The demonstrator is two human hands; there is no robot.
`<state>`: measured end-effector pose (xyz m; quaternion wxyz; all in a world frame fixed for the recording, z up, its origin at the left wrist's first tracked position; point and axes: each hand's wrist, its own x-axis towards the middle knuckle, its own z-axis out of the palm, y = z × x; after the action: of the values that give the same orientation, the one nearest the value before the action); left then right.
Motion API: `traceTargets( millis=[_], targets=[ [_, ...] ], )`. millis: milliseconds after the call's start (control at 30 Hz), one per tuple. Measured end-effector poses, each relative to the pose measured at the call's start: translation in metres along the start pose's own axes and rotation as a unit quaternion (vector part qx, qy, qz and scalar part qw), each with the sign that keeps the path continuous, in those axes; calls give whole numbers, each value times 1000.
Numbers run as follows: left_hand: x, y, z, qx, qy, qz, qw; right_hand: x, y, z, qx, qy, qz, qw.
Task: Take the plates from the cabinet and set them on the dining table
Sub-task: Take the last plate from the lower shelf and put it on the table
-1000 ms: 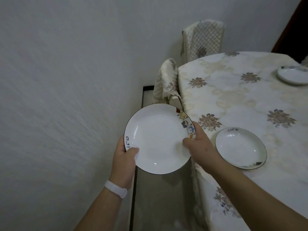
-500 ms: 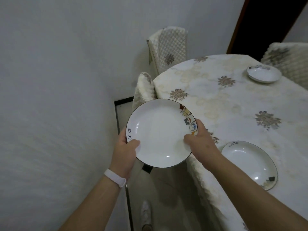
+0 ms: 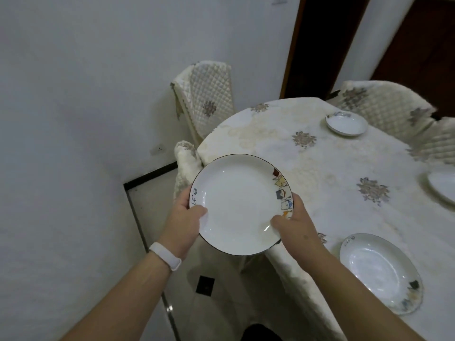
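Note:
A white plate [image 3: 240, 203] with a dark rim and small cat pictures on its right edge is held level in the air, at the near left edge of the dining table [image 3: 327, 168]. My left hand [image 3: 184, 222] grips its left rim and my right hand [image 3: 295, 227] grips its lower right rim. Three more plates lie on the flowered tablecloth: one at the near right [image 3: 380, 271], one at the far side [image 3: 346, 123], one cut off by the right edge [image 3: 443, 188].
Chairs with quilted cream covers stand around the table: one at the far left [image 3: 209, 97], one tucked under the left edge [image 3: 184, 163], more at the far right [image 3: 384, 104]. A white wall runs along the left. A dark doorway [image 3: 320, 45] lies behind the table.
The view has swung right and back, bringing the doorway, the right chairs and a third table plate into sight. Both hands keep the same hold on the plate.

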<state>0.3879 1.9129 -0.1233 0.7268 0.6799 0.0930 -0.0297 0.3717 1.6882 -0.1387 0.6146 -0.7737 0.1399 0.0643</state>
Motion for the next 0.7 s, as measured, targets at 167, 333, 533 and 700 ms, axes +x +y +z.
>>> traceTargets(
  millis=[167,333,533,700],
  targets=[
    [61,-12,29,16,-29,-8,999,46,9,-13,16,44,27,999],
    [130,-18,57,20,-30,-38,999,114,12,-22,43,52,48,997],
    [208,-9,81,45,-54,-57,996,181,6,-28,80,68,60,993],
    [255,-18,104,74,-72,-53,993,221,13,-40,86,90,62,990]
  ],
)
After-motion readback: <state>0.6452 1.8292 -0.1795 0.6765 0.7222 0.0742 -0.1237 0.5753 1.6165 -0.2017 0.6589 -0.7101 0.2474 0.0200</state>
